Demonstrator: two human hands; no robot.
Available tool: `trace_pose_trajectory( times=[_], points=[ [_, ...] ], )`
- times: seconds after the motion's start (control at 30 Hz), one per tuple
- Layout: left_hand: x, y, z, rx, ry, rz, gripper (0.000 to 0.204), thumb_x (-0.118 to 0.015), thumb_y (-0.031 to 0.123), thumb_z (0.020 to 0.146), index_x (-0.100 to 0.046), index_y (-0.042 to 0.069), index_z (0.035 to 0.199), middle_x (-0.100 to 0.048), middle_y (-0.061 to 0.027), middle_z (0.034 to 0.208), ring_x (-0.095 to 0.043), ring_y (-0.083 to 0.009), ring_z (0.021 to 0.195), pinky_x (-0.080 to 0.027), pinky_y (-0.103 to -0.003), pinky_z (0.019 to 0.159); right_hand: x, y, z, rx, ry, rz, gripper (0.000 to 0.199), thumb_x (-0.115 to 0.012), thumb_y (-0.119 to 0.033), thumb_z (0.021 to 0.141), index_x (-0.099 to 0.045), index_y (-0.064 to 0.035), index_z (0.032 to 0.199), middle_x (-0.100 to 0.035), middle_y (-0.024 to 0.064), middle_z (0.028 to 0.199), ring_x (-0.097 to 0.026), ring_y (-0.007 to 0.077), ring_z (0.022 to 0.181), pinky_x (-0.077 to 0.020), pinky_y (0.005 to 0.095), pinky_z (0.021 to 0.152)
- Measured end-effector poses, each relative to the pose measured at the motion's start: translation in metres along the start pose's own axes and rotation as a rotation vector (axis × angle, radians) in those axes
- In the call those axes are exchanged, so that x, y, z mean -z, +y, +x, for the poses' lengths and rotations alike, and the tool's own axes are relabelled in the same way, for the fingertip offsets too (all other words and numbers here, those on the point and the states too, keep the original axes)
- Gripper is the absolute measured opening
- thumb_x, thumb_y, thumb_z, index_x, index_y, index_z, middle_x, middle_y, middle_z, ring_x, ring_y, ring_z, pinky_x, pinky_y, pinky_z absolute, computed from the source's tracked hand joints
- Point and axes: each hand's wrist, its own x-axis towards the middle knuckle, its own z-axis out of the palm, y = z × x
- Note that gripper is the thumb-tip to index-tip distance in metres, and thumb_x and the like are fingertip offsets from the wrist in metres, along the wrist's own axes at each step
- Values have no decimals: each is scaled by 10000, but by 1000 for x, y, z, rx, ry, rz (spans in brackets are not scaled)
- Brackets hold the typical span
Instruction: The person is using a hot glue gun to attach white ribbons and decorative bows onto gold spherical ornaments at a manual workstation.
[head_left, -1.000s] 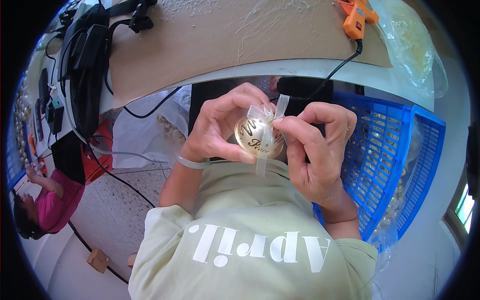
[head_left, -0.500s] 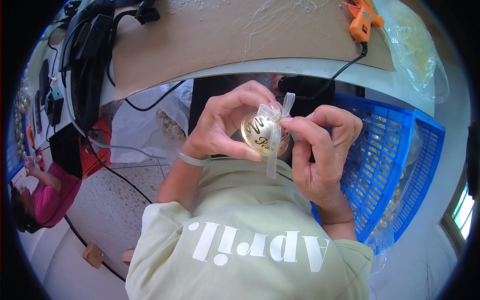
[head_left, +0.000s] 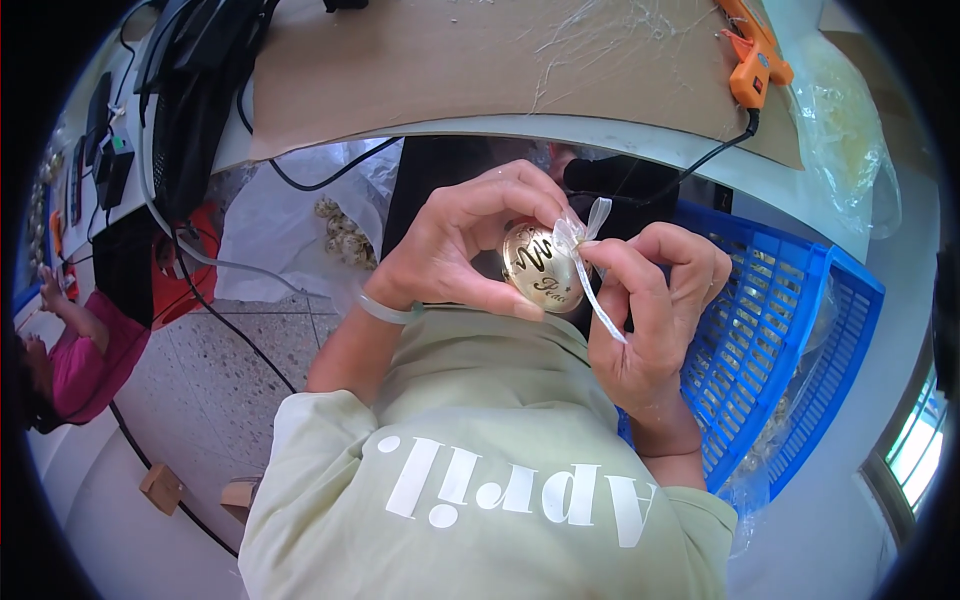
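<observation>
A shiny gold ball ornament with dark painted designs is held before my body, over my lap. My left hand curls around it, the thumb below and the fingers over the top. At the ornament's top right sits a sheer white ribbon tied in a bow, one loop standing up and a tail hanging down. Thumb and index finger of my right hand pinch at the bow, its other fingers curled. What lies right between those fingertips is partly hidden.
An orange glue gun with a black cord lies on the cardboard-covered table, near a clear plastic bag. A blue basket stands to my right. Gold ornaments lie on white plastic below left. Another person sits far left.
The ornament has turned and shifted slightly right, showing more of its painted face. The ribbon tail now slants toward my right hand instead of hanging straight. The view has shifted a little.
</observation>
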Motion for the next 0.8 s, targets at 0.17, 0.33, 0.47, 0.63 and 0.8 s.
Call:
trace_pose_trajectory(
  times=[0.17,0.33,0.47,0.63,0.8],
  points=[
    [2,3,-12,22,11,-7,616,-898,112,551,-622,22,1094,-533,-125,1110,-521,-223,1054,-424,-328,916,-9,-2,-2,-5,-26,70,398,-607,108,675,-637,-85,1021,-498,65,979,-438,244,946,-353,346,799],
    [17,1,-38,38,102,-28,647,-891,93,554,-596,19,1125,-533,-128,1108,-550,-250,1067,-448,-378,951,-13,-2,-2,-146,101,494,359,-577,104,756,-558,-41,1084,-498,92,1012,-458,212,985,-370,313,855],
    [32,12,-65,49,175,-37,683,-871,41,572,-539,16,1168,-536,-129,1138,-562,-249,1083,-454,-383,968,1,12,-12,-336,281,667,310,-527,61,856,-497,-4,1157,-517,128,1149,-500,165,1044,-390,266,922],
    [74,44,-110,174,269,29,732,-851,-21,591,-461,28,1209,-550,-111,1184,-558,-202,1095,-448,-315,952,63,56,-50,-528,499,357,295,-541,18,921,-505,24,1213,-574,118,1164,-538,163,1086,-419,268,942],
    [134,66,-187,558,535,333,582,-799,62,691,-489,24,1182,-567,-75,1099,-575,-191,1035,-504,-306,856,147,139,-120,-856,510,-46,290,-562,-102,953,-542,19,1215,-597,109,1154,-562,173,1067,-437,271,918]
  ],
)
